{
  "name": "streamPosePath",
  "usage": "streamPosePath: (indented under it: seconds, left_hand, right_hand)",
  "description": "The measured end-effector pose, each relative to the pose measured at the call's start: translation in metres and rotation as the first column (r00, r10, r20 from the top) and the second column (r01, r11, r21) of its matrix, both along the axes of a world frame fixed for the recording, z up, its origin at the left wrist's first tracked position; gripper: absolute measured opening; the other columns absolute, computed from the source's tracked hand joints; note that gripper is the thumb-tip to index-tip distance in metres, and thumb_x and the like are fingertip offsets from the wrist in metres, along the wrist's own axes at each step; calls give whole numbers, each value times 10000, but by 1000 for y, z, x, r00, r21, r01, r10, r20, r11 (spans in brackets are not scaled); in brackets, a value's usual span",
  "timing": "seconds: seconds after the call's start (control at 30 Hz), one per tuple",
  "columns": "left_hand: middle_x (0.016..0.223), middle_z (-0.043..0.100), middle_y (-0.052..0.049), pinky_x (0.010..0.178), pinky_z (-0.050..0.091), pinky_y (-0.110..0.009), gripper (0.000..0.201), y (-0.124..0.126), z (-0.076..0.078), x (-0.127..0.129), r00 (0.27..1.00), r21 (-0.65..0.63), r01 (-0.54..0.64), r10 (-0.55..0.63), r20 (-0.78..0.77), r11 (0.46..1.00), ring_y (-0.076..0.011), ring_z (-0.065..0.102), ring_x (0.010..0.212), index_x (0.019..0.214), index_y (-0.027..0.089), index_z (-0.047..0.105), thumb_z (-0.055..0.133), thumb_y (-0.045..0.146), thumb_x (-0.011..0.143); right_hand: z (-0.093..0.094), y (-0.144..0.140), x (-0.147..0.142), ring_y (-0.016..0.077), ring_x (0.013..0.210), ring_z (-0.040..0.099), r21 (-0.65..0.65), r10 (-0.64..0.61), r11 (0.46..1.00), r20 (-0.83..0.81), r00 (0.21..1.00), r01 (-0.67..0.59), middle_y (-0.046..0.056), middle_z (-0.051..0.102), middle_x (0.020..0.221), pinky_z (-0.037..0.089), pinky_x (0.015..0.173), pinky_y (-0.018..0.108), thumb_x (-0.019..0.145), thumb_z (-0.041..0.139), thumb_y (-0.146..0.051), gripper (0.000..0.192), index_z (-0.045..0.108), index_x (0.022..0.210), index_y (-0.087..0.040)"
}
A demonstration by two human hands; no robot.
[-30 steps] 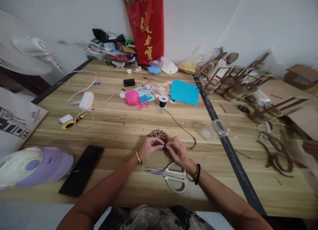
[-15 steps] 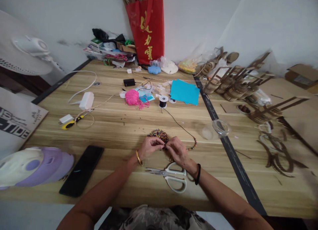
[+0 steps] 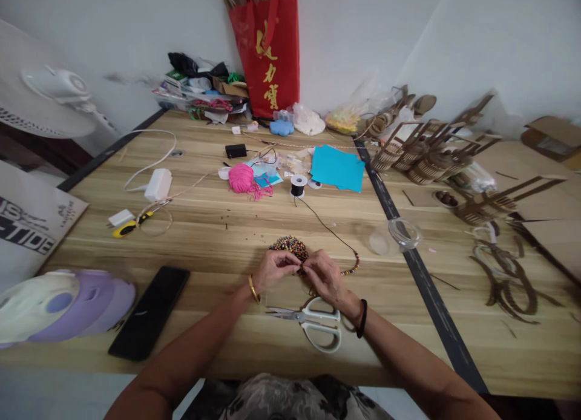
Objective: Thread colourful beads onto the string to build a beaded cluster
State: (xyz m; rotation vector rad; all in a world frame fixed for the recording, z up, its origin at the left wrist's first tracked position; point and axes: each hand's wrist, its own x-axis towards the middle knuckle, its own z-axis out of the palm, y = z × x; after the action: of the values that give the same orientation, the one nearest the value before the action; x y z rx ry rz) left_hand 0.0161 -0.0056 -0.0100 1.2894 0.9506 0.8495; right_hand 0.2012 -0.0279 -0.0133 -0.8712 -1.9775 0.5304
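My left hand (image 3: 275, 270) and my right hand (image 3: 324, 276) meet with pinched fingertips at the near edge of a pile of multicoloured beads (image 3: 290, 246). Both pinch at the beaded strand there; the exact bit between the fingertips is too small to make out. A beaded length of black cord (image 3: 356, 261) curves out past my right hand. From it the bare cord runs back to a spool of black cord (image 3: 298, 186). White-handled scissors (image 3: 313, 322) lie slightly open just below my hands, with the handles toward my right wrist.
Left of my arms lie a black phone (image 3: 149, 313) and a purple-and-white device (image 3: 68, 305). Further back are pink yarn (image 3: 241, 178), blue sheets (image 3: 338, 167), a yellow cutter (image 3: 131, 225) and a white adapter (image 3: 158, 184). A clear round container (image 3: 403, 234) and brown strips (image 3: 503, 281) lie at right.
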Motion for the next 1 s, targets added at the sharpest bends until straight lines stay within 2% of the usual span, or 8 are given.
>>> streamPosePath:
  seconds: [0.43, 1.0]
  left_hand:
    - [686, 684, -48, 607, 442, -215, 260, 0, 0, 0, 1000, 22, 13, -13, 8, 1000, -113, 580, 618, 747, 89, 708, 773, 309, 623]
    - [713, 692, -56, 634, 467, -230, 289, -1, 0, 1, 1000, -13, 17, -17, 24, 1000, -121, 598, 634, 782, 86, 701, 779, 313, 621]
  right_hand:
    - [-1, 0, 0, 185, 769, 520, 7, 8, 1000, 0, 1000, -8, 54, 605, 805, 447, 684, 322, 921, 495, -203, 70, 557, 889, -200]
    - [-1, 0, 0, 188, 784, 529, -18, 20, 1000, -9, 1000, -20, 57, 602, 818, 459, 693, 335, 917, 500, -207, 72, 568, 894, -203]
